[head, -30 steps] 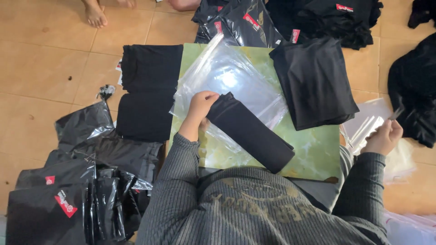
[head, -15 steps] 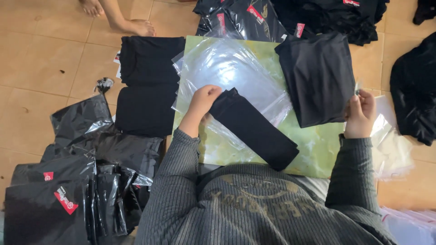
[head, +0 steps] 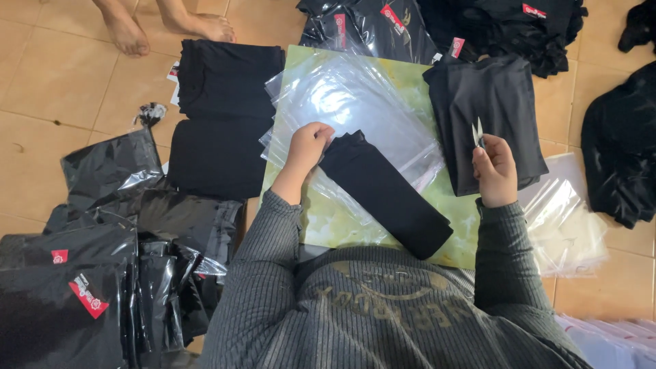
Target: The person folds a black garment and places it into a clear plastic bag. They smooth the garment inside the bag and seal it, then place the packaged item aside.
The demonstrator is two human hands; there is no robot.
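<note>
My left hand (head: 307,149) grips the top end of a folded black garment (head: 386,195) that lies slanted on a green marbled board (head: 459,225). Under the garment lies a clear plastic bag (head: 348,102). Over the board's right side, my right hand (head: 494,169) pinches a small thin clear strip (head: 477,132) between its fingertips. Just beyond that hand rests a folded black cloth (head: 488,113).
Folded black garments (head: 225,119) lie left of the board. Bagged black garments with red tags (head: 82,273) are piled at lower left, and more sit at the top (head: 372,27). Clear bags (head: 567,219) are stacked at right. Another person's bare feet (head: 164,27) stand at upper left.
My right hand has moved left from the stack of clear bags to over the board, now holding a small strip. The left hand kept its grip. The other person's feet shifted.
</note>
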